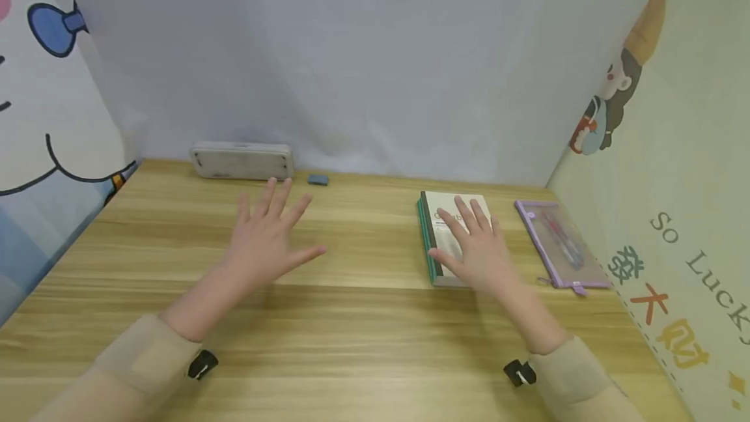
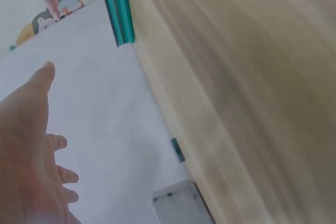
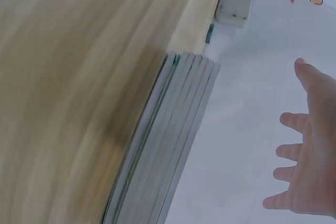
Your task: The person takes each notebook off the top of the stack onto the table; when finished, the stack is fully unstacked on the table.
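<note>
From the head camera, the left hand [image 1: 266, 239] hovers over the wooden table [image 1: 363, 344] with fingers spread wide, holding nothing. The right hand [image 1: 477, 246], fingers straight and spread, is over the stack of books [image 1: 439, 239], which lies flat beside a purple pencil pouch [image 1: 559, 243]. A white case [image 1: 241, 161] and a small eraser [image 1: 318, 180] sit by the back wall. The left wrist camera shows an empty, spread hand. The right wrist camera shows spread fingers apart from the stack [image 3: 168, 145]. Nothing looks gripped or lifted yet.

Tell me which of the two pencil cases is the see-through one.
The flat purple-edged pouch by the right wall, beside the book; pens show through it. The grey case at the back is opaque.
</note>
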Available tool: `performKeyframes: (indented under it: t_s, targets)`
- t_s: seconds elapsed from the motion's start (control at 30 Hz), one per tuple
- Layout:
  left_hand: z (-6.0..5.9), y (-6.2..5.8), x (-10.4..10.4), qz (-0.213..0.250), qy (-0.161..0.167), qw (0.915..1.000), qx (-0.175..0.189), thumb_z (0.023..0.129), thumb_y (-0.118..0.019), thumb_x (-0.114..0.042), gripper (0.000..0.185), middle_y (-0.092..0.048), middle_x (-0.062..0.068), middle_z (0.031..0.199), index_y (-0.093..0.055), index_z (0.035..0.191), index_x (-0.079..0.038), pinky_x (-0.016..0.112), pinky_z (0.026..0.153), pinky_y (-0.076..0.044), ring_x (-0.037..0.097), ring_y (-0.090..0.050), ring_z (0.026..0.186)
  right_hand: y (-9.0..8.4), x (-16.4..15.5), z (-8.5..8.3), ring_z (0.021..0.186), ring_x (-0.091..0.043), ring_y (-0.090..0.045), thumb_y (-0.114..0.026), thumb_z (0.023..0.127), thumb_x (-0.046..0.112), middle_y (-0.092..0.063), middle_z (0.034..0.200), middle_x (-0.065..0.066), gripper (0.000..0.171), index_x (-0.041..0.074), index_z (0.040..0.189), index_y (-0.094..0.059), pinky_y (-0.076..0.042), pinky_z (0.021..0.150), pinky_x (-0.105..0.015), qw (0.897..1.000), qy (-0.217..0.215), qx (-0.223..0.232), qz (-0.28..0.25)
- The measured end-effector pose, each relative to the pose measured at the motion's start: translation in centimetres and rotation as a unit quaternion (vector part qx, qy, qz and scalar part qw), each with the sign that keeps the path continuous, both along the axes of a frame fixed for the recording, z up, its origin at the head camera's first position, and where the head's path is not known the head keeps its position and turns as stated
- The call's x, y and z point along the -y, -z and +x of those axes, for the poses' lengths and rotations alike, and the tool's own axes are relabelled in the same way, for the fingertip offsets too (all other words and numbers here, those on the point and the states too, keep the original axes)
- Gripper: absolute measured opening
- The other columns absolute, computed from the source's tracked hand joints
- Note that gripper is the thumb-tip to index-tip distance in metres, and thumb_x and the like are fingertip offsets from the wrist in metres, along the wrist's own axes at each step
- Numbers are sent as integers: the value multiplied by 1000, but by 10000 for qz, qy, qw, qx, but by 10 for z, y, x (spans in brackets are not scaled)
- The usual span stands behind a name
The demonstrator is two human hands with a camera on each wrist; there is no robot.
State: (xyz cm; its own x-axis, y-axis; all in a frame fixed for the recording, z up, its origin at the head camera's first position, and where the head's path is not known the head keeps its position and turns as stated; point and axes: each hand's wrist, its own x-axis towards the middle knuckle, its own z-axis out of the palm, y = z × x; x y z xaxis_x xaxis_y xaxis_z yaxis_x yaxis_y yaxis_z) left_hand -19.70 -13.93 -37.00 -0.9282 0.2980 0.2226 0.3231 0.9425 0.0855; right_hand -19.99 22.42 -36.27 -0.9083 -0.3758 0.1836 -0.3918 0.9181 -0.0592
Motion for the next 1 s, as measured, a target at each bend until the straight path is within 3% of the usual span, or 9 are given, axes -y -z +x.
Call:
performKeyframes:
  t_s: [0.27, 0.43, 0.6, 0.77, 1.0]
  targets:
    - [-13, -16, -27, -101, 156, 9993, -322, 80, -38, -80, 92, -1, 12, 159, -13, 153, -29, 59, 110, 10, 28, 11, 145, -8, -29, -15, 144, -38, -4, -51, 91, 56, -9, 158, -15, 74, 17, 149, -27, -7, 110, -63, 9995, 58, -205, -239]
    - [-23, -17, -54, -32, 337, 9987, -373, 81, -42, -77, 93, 1, 10, 159, -14, 153, -26, 57, 112, 7, 29, 8, 145, -9, -49, -24, 143, -39, -8, -55, 89, 54, -15, 156, -16, 76, 11, 147, -30, -12, 110, -62, 9984, 69, -299, -484]
    - [-33, -8, -82, 169, 626, 9974, -326, 79, -49, -75, 96, -2, 9, 159, -19, 152, -22, 57, 113, 3, 29, 5, 145, -6, -65, -33, 143, -39, -11, -63, 85, 54, -15, 156, -17, 84, 9, 147, -29, -21, 103, -67, 9953, 182, 15, -949]
    - [-41, 4, -113, 534, 887, 9946, 81, 77, -55, -73, 99, -6, 10, 159, -19, 152, -17, 55, 114, 0, 29, 2, 146, 4, -85, -43, 141, -43, -12, -67, 83, 50, -9, 157, -16, 88, 11, 150, -24, -22, 101, -68, 9915, 250, 398, -1213]
    - [-47, 26, -151, 1532, 1091, 9791, 780, 75, -66, -65, 102, -14, 7, 158, -19, 152, -15, 53, 114, -8, 29, -6, 145, 18, -105, -51, 138, -49, -15, -65, 85, 49, -16, 155, -21, 91, 5, 150, -20, -18, 104, -68, 9833, 251, 1044, -1473]
